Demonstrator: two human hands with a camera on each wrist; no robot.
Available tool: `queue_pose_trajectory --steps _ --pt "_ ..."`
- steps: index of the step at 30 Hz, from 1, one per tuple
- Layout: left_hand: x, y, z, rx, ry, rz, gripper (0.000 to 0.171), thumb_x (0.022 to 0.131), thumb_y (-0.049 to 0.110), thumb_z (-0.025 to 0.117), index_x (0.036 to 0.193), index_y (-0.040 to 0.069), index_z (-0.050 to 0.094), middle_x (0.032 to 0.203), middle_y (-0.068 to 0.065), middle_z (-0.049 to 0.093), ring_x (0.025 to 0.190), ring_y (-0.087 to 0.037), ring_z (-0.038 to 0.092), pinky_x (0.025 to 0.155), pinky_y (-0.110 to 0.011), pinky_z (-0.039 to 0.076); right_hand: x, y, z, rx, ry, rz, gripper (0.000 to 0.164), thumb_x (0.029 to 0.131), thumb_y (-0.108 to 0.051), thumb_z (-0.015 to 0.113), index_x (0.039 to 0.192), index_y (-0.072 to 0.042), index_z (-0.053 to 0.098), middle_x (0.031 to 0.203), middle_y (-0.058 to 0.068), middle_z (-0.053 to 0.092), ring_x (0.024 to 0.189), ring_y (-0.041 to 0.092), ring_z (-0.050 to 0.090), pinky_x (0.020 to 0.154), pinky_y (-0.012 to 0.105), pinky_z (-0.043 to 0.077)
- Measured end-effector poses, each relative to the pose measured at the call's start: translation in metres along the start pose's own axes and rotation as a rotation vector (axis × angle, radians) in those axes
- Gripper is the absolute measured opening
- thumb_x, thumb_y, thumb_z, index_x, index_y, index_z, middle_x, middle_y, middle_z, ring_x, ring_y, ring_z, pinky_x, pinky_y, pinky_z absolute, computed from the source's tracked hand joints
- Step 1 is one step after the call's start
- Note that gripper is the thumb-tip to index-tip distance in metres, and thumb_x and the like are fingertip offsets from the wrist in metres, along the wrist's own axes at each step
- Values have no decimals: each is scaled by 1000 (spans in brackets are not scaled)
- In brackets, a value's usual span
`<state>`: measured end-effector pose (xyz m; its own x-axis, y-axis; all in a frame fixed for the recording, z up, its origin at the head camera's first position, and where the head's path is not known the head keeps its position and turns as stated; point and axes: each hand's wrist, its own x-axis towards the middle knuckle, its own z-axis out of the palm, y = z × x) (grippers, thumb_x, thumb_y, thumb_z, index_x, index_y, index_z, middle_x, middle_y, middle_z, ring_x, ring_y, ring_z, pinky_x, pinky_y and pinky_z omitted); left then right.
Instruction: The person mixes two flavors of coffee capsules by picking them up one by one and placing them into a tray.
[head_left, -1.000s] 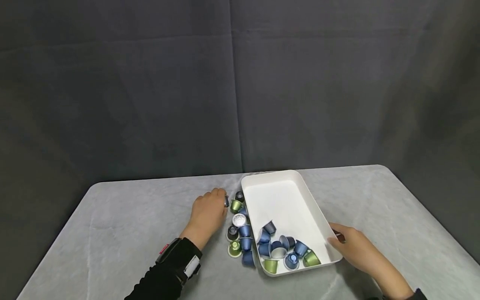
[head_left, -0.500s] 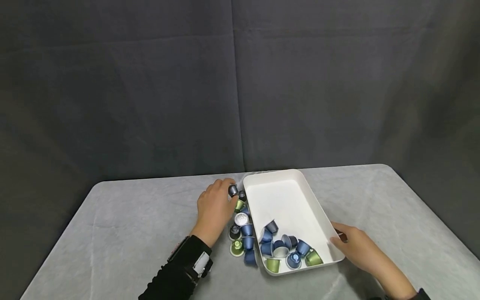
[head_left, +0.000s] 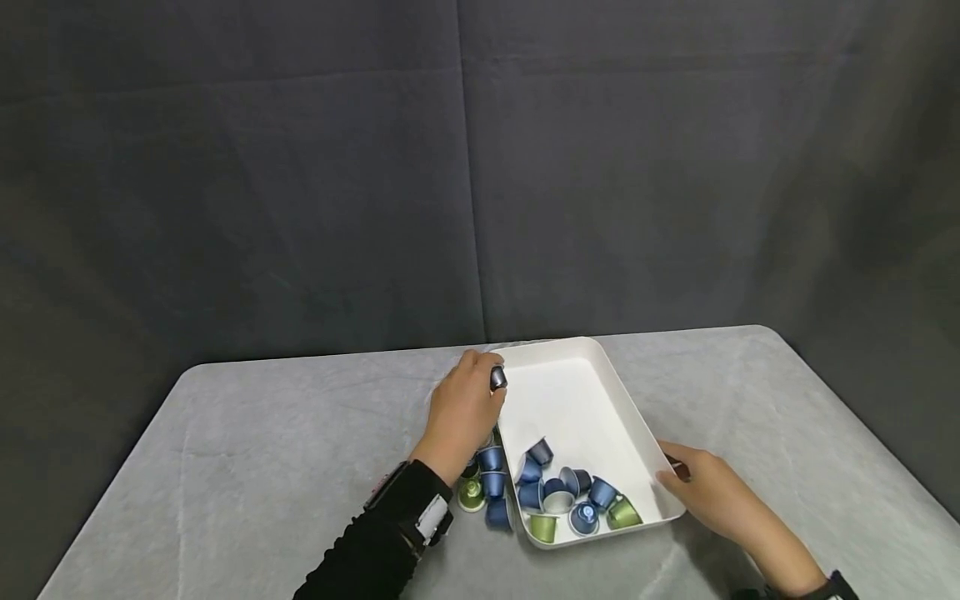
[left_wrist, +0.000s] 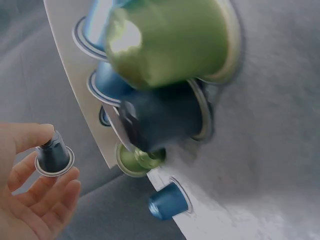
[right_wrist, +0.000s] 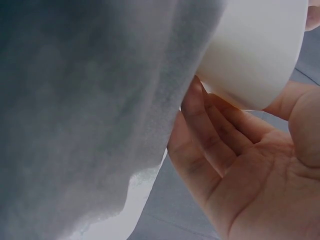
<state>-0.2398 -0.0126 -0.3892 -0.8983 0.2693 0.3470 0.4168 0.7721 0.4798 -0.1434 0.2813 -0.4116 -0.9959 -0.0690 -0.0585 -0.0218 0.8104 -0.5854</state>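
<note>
A dark coffee capsule [head_left: 498, 378] is pinched by my left hand [head_left: 461, 412] at the left rim of the white tray [head_left: 570, 400]. In the left wrist view thumb and fingers hold this dark capsule [left_wrist: 53, 159] by its two ends. My right hand [head_left: 712, 492] grips the tray's near right corner, with fingers under the tray [right_wrist: 250, 55] in the right wrist view. Blue, green and dark capsules lie in the tray's near half, among them a blue capsule [head_left: 584, 517] and a green capsule [head_left: 623, 512].
Several capsules stand or lie along the tray's left side, such as a green capsule [head_left: 471, 494] and a blue capsule [head_left: 497, 514]. My left forearm and hand hide some of them. The grey table [head_left: 262, 467] ends at a dark curtain [head_left: 300, 183].
My left hand has moved right, from beside the capsule row to the tray's left rim, with the dark capsule in its fingers. The right hand and tray have stayed in place.
</note>
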Motion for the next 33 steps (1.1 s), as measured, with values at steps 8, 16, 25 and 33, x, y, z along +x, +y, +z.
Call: queue_pose_trajectory --steps 8,16,25,33 --pt "6 14 11 120 -35 108 34 89 14 75 122 8 66 109 -8 64 97 -25 64 77 -39 55 1 0 0 -5 -9 12 44 92 -5 64 131 15 54 103 21 69 88 27 67 70 40 53" --pt "7 30 22 239 -81 205 32 88 17 76 118 13 67 108 -1 68 96 -21 64 78 -34 54 1 -1 -2 -12 -10 -1 45 93 -4 64 131 16 53 112 26 66 90 29 67 72 43 54" --pt "2 37 31 302 -118 252 33 85 22 80 114 13 69 104 0 71 90 -19 65 78 -31 52 -2 0 -4 -22 -5 -1 44 93 -5 64 131 14 54 110 25 67 89 28 67 72 43 53" --pt "-2 41 37 328 -136 266 35 85 25 80 116 13 67 104 -1 70 91 -20 65 77 -32 52 -4 0 -3 -13 1 7 44 93 -5 64 130 15 54 109 26 67 90 30 67 73 44 54"
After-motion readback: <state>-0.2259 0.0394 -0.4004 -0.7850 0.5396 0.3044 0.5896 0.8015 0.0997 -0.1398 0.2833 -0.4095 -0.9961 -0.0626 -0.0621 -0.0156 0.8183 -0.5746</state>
